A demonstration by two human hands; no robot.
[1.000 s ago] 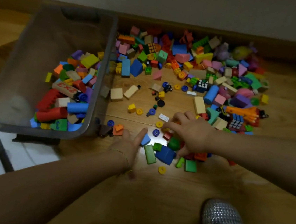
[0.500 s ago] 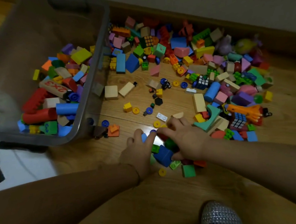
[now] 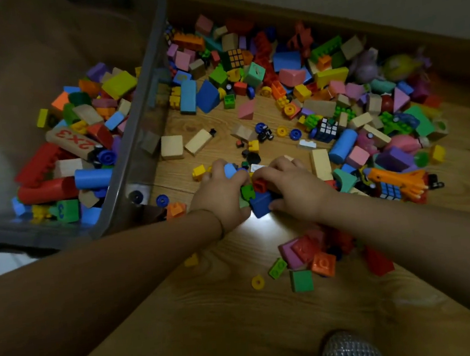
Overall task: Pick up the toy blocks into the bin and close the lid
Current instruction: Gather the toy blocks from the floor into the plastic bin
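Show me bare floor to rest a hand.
Widest bare wooden floor: near you, between the forearms, from the yellow ring to the silver slipper. A smaller gap between the blue wedge block and pale wooden cube. Crowded: the wall-side heap of toy blocks, and around the left hand and right hand.

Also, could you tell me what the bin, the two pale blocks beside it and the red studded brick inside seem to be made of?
The bin looks like smoky translucent plastic: blocks show through its glossy wall. The two pale blocks seem to be unpainted wood, matte and cream-coloured, though foam is possible. The red studded brick appears to be moulded plastic, uniformly coloured with even studs.
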